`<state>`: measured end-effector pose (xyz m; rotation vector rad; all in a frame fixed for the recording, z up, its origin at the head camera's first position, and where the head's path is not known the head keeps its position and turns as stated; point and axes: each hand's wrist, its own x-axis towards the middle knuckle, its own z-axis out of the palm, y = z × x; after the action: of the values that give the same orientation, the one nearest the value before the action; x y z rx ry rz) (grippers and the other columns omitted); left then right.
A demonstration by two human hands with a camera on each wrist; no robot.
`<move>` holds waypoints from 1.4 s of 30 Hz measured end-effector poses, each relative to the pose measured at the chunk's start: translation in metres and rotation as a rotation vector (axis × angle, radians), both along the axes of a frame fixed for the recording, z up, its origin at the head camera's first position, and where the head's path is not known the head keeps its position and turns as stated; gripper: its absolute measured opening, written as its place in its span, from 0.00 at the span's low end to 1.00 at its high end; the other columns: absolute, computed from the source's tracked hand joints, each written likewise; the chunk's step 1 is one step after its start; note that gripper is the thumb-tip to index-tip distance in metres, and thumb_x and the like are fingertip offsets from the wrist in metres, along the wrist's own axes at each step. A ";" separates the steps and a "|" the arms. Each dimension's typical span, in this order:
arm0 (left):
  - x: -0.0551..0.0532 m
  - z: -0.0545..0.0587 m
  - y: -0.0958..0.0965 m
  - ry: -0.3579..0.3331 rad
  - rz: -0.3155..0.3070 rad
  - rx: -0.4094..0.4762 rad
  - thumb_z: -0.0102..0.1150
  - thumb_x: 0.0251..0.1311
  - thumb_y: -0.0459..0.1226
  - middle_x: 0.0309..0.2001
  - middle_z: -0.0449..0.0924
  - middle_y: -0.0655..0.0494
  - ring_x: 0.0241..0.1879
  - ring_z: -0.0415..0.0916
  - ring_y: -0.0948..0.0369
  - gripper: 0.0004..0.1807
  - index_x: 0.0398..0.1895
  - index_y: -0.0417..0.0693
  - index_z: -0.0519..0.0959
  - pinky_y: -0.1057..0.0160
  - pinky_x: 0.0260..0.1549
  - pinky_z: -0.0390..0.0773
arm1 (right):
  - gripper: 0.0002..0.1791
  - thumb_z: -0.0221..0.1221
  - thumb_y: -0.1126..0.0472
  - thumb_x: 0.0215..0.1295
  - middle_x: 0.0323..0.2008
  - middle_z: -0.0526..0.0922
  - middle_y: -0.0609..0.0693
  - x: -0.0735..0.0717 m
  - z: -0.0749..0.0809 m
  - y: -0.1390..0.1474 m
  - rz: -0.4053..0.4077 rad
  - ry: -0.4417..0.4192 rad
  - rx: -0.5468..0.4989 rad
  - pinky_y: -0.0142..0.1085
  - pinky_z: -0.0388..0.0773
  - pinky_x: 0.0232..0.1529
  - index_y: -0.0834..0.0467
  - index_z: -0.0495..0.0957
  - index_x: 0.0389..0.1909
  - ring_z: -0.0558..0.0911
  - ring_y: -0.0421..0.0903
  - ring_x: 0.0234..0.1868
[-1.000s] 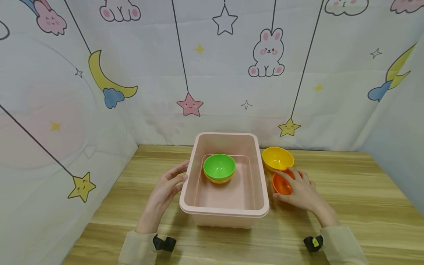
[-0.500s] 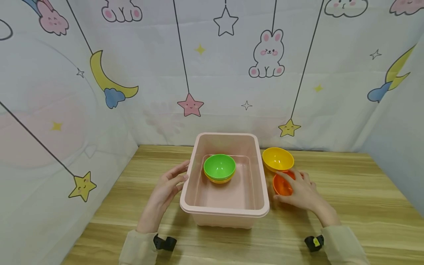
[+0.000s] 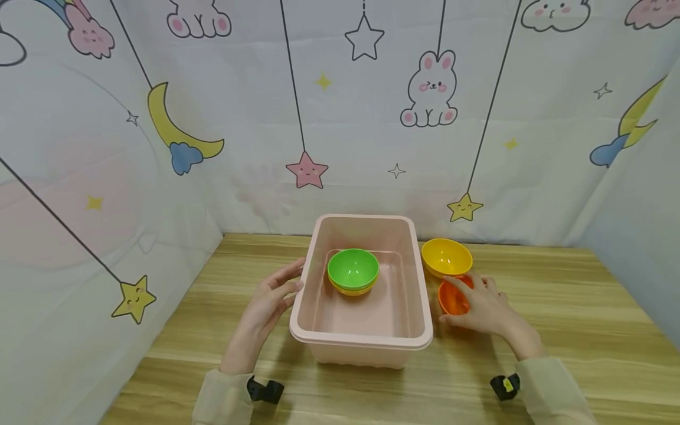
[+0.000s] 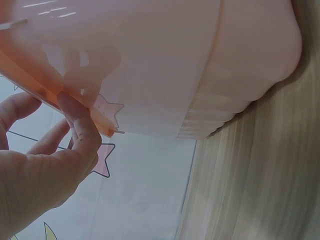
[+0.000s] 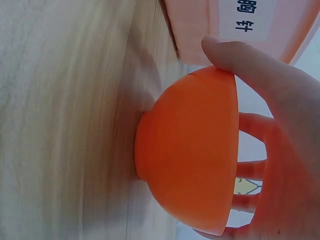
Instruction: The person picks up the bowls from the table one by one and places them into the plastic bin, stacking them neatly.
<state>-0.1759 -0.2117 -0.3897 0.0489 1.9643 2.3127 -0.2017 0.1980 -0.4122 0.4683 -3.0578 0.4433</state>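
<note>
A pale pink plastic bin (image 3: 366, 321) stands on the wooden table. In it a green bowl (image 3: 353, 268) is nested in a yellow bowl (image 3: 352, 292), of which only the lower edge shows. My left hand (image 3: 268, 301) touches the bin's left rim with its fingertips; the left wrist view shows the thumb (image 4: 75, 112) at the underside of the rim. On the bin's right, my right hand (image 3: 480, 307) spans the rim of an orange bowl (image 5: 192, 150), thumb on one side and fingers on the other. That bowl sits upright, its foot close to the tabletop.
Just behind the orange bowl is another yellow bowl (image 3: 446, 257), near the bin's right side. A white label (image 5: 247, 20) with dark characters is on the bin wall. A cloth backdrop (image 3: 350, 130) with cartoon prints hangs at the table's back edge (image 3: 526, 243).
Both hands, the bin and the bowls hold their places. The whole head view shifts slightly downward.
</note>
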 end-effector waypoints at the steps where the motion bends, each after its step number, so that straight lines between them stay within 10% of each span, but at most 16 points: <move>1: 0.000 0.000 0.000 0.000 -0.001 0.001 0.53 0.61 0.28 0.56 0.72 0.56 0.51 0.75 0.67 0.32 0.70 0.38 0.62 0.65 0.48 0.78 | 0.48 0.66 0.33 0.46 0.66 0.58 0.67 0.000 0.000 0.000 0.000 -0.004 0.002 0.71 0.66 0.44 0.51 0.66 0.67 0.60 0.71 0.58; 42: -0.001 0.001 0.000 -0.004 -0.008 -0.006 0.52 0.61 0.28 0.55 0.71 0.55 0.50 0.75 0.65 0.32 0.71 0.38 0.61 0.66 0.47 0.78 | 0.47 0.66 0.33 0.46 0.63 0.63 0.68 0.006 0.020 -0.001 0.031 0.007 0.018 0.73 0.67 0.44 0.51 0.67 0.66 0.62 0.71 0.60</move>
<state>-0.1765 -0.2114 -0.3892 0.0511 1.9649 2.3007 -0.1955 0.1971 -0.3917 0.5170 -3.0543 0.4138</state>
